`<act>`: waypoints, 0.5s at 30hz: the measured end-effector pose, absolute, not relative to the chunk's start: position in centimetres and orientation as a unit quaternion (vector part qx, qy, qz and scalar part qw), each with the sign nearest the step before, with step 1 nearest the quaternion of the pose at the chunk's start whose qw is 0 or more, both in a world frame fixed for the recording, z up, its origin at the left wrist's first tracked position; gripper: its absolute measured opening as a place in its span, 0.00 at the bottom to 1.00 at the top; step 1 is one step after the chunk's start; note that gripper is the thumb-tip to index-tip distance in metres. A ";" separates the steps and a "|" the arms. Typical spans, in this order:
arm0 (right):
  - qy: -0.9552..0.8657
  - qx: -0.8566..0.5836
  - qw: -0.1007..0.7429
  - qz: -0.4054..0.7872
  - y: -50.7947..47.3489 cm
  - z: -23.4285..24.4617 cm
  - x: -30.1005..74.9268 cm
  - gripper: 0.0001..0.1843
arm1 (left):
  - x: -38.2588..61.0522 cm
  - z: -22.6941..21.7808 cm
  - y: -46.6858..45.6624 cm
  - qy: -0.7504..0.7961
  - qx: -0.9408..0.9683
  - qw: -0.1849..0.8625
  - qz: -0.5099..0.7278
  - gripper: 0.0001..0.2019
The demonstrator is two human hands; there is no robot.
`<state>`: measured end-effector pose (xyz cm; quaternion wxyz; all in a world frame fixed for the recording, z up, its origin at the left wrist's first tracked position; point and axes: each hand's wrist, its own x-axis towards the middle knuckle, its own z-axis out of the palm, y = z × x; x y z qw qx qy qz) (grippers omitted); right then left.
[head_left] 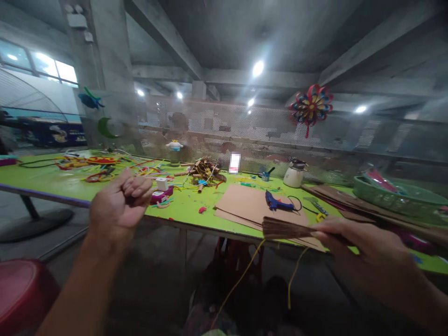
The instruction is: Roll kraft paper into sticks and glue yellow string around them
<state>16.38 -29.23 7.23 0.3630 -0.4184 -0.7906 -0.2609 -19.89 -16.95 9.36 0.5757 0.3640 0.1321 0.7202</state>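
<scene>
My right hand (353, 242) is closed on a brown folded piece of pleated cardboard (283, 228), held level in front of the green table (56, 179). Two thin yellow strings (241, 275) hang from that piece toward the floor. My left hand (121, 205) is raised to the left in a loose fist; what it holds, if anything, is hidden by the curled fingers. Behind the brown piece, flat cardboard sheets (245, 203) lie on the table with a blue glue gun (276, 201) on them.
Colourful strips and scraps (101, 168) litter the table's left part, beside a heap of brown bits (206, 171), a white pot (294, 175) and a green tray (395, 196) at right. A paper pinwheel (311, 106) hangs on the mesh fence. A red stool (21, 294) stands at lower left.
</scene>
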 end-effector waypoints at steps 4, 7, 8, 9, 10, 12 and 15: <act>-0.819 -0.399 0.345 -0.226 -29.3 7.3 16.3 0.04 | -21.7 8.1 -15.6 0.144 0.373 0.585 0.705 0.18; -0.821 -0.393 0.348 -0.222 -28.6 7.5 16.1 0.03 | -21.7 7.6 -15.2 0.149 0.371 0.581 0.709 0.17; -0.823 -0.393 0.345 -0.220 -28.3 7.6 16.1 0.03 | -21.7 7.5 -15.2 0.152 0.369 0.579 0.710 0.17; -0.825 -0.394 0.341 -0.218 -28.1 7.6 16.2 0.03 | -21.7 7.5 -15.1 0.156 0.367 0.578 0.712 0.17; -0.826 -0.396 0.338 -0.216 -27.8 7.7 16.3 0.03 | -21.8 7.4 -15.0 0.158 0.363 0.576 0.715 0.17; -0.827 -0.401 0.333 -0.212 -27.5 7.7 16.6 0.03 | -22.1 7.5 -14.9 0.160 0.348 0.574 0.723 0.17; -0.827 -0.407 0.331 -0.202 -27.4 7.7 16.8 0.04 | -23.1 7.6 -14.9 0.165 0.314 0.570 0.741 0.17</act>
